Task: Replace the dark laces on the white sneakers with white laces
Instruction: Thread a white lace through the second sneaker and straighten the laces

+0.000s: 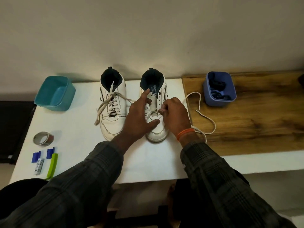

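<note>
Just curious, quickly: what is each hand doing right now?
Left hand: open, fingers spread on the right sneaker.
Right hand: pinching the white lace.

White desk, two white sneakers, teal tub, tape roll, wooden section bearing blue tub

Your plain off-white wall beyond the grip, softly lit from above, your white tabletop beneath it, your wood-grain counter to its right, a dark surface far to its left.
</note>
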